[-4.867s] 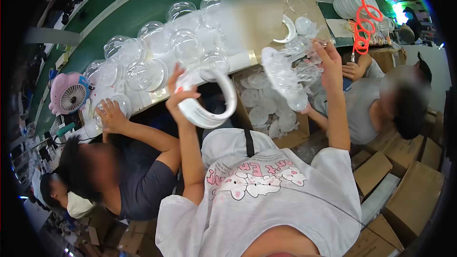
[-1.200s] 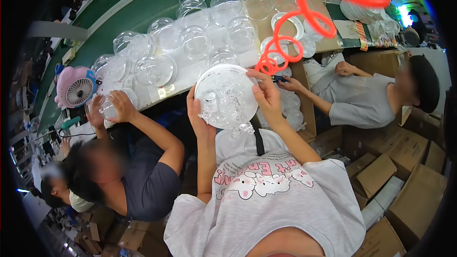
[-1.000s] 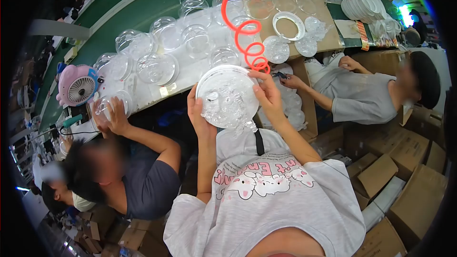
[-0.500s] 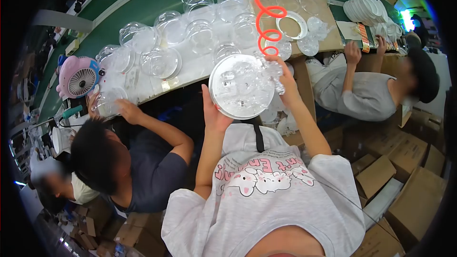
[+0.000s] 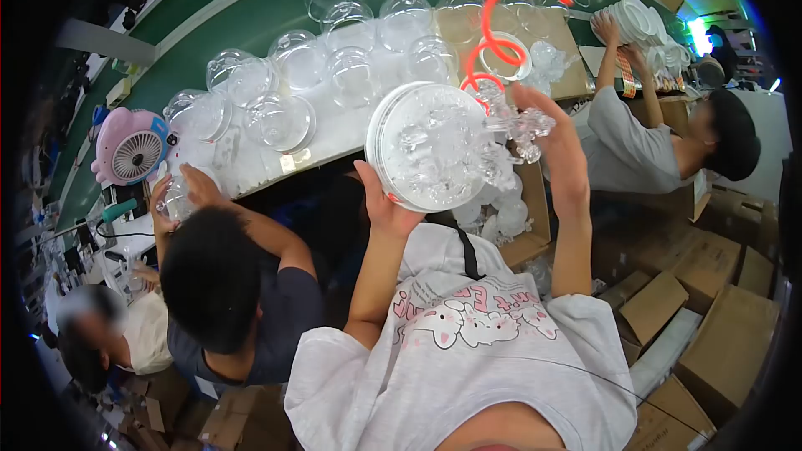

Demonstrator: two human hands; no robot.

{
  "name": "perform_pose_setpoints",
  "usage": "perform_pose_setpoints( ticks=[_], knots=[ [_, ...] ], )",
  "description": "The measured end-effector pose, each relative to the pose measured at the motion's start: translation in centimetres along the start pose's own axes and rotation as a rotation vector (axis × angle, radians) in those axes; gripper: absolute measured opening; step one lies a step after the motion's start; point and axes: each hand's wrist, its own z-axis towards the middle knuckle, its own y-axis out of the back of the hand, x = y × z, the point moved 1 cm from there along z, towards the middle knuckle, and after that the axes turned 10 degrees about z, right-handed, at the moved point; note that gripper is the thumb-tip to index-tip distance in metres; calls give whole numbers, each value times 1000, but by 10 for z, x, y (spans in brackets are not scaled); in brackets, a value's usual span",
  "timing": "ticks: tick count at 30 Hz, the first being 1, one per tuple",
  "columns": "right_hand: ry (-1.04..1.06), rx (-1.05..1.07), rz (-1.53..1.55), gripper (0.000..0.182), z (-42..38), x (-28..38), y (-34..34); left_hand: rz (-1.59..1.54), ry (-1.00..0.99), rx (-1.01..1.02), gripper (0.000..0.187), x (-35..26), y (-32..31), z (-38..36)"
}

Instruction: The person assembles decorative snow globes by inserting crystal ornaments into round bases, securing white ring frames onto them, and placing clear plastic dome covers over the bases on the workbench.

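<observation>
My left hand (image 5: pixel 391 207) grips the lower left rim of a round white base (image 5: pixel 380 169), thumb along its side and fingers hidden underneath. A heap of clear, lumpy plastic pieces (image 5: pixel 434 138) covers the middle of the base. At its right, my right hand (image 5: pixel 558 135) is curled around a cluster of clear faceted pieces (image 5: pixel 526 127), which spreads over the base's right edge. A red coiled hose (image 5: pixel 501 50) hangs just beyond this cluster; its lower end is hidden behind the pieces.
Several clear domes (image 5: pixel 351 75) stand on the white-covered bench (image 5: pixel 251 169). A pink fan (image 5: pixel 134 146) sits at left. Beneath the bench, an open carton (image 5: pixel 535 230) holds clear pieces. Co-workers sit left and right. Stacked white plates (image 5: pixel 631 21) and cardboard boxes (image 5: pixel 727 342) are at right.
My right hand has moved right and turned, with the clear cluster drawn outward from the base. The red hose has swung right. The right co-worker's hands have reached to the stacked plates.
</observation>
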Motion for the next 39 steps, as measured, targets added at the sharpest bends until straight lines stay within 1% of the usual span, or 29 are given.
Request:
perform_pose_setpoints(
  ticks=[2,5,6,8,9,12,14,15,18,21,27,29,30,32,33,34,35,37,39],
  knots=[
    [83,-54,-183,53,-3,30,-29,87,7,33,83,-1,1,0],
    [-45,-253,-399,40,-3,24,-28,511,22,-131,85,-1,-14,3],
    [-43,-335,-348,33,0,26,-33,474,10,-78,85,-1,-12,3],
    [58,-355,-385,30,-1,23,-32,398,-17,23,86,-1,-6,0],
    [108,-363,-405,29,-2,22,-31,351,-32,42,86,-1,-6,-1],
    [203,-360,-527,26,-3,31,-36,219,-77,101,85,5,-8,-1],
    [221,-314,-580,24,-6,39,-41,139,-112,143,85,9,-11,-1],
    [230,-293,-607,24,-8,42,-43,165,-115,155,84,9,-13,-1],
    [370,-269,-637,26,-9,40,-40,204,-116,187,83,10,-14,-7],
    [379,-221,-703,25,-12,45,-42,186,-112,198,82,13,-13,-12],
    [276,-162,-723,24,-17,46,-49,160,-130,123,79,14,-15,-26],
    [207,-184,-590,23,-12,26,-45,197,-149,115,75,13,-12,-33],
    [173,-191,-522,23,-11,17,-44,160,-154,92,76,12,-7,-37],
    [83,-130,-631,23,-11,6,-47,86,-169,48,76,7,6,-48],
    [44,-98,-685,22,-10,0,-50,214,-186,-33,76,3,11,-52],
    [-100,-93,-736,28,-15,-9,-56,343,-202,-114,76,-3,17,-58],
    [-77,-48,-710,34,-14,-23,-60,471,-216,-195,76,-9,26,-61],
    [-63,37,-657,44,-16,-55,-69,458,-253,-249,76,-23,57,-69],
    [-216,153,-640,56,-15,-85,-79,451,-269,-320,76,-40,98,-80]
  ],
)
